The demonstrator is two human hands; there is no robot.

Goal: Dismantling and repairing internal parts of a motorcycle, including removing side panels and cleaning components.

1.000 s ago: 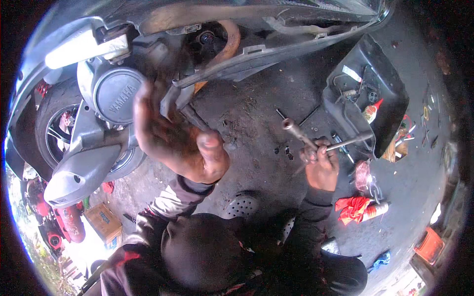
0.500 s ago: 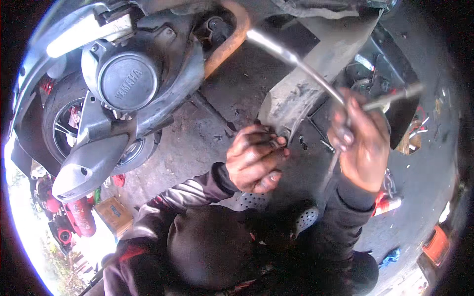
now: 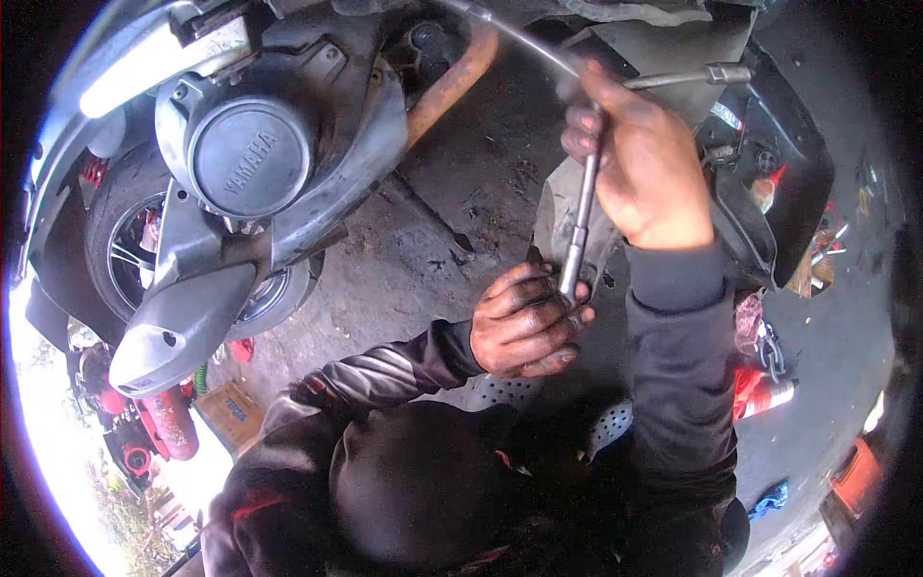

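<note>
A three-armed metal socket wrench (image 3: 583,197) is in my right hand (image 3: 654,159), whose fingers close round its hub. One arm points down toward me, another up to the left, the third out to the right. The socket at the lower arm's end meets the fingertips of my left hand (image 3: 527,322). Those left fingers are curled and smudged with dark grease. What they pinch at the socket's mouth is hidden. Behind both hands lies a grey panel (image 3: 561,197) on the dark floor.
A scooter's engine cover (image 3: 252,159) and wheel (image 3: 120,226) stand at the left, with an orange-brown pipe (image 3: 457,82) beside them. Dark body panels (image 3: 769,192) lie at the right. A cardboard box (image 3: 229,415), red parts (image 3: 168,423) and a blue rag (image 3: 769,500) are on the floor.
My right hand has moved up and left, turning the wrench so one socket now meets my left fingertips. My left hand has shifted slightly right.
</note>
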